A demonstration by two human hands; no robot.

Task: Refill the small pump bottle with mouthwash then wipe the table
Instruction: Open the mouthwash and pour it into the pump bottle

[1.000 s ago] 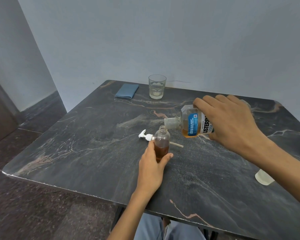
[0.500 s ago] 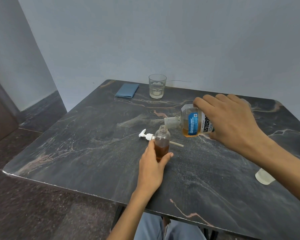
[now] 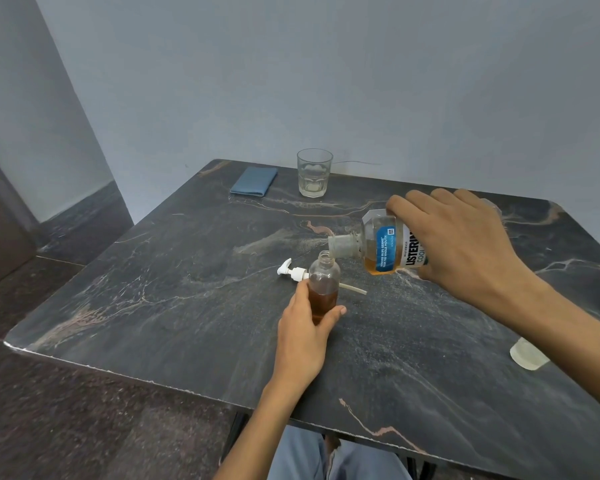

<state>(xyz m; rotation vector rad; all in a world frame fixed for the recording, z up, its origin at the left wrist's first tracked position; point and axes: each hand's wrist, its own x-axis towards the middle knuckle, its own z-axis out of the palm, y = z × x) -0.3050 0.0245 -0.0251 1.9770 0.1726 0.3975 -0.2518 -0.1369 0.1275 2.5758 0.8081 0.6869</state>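
My left hand (image 3: 305, 327) grips the small clear pump bottle (image 3: 324, 284), which stands upright and uncapped on the dark marble table (image 3: 153, 289) with amber liquid up to about half its height. My right hand (image 3: 465, 244) holds the mouthwash bottle (image 3: 381, 247) tipped on its side, its open neck just above and to the right of the small bottle's mouth. The white pump head (image 3: 293, 271) with its tube lies on the table behind the small bottle. A folded blue cloth (image 3: 254, 181) lies at the far left corner.
A drinking glass (image 3: 314, 173) with a little clear liquid stands at the back edge, close to the wall. A pale translucent cap (image 3: 529, 355) sits on the table at the right, partly behind my right forearm. My knees show under the near edge.
The mouthwash bottle's neck has lifted slightly and shifted a little right of the small bottle's mouth. My left hand and the small bottle have stayed in place.
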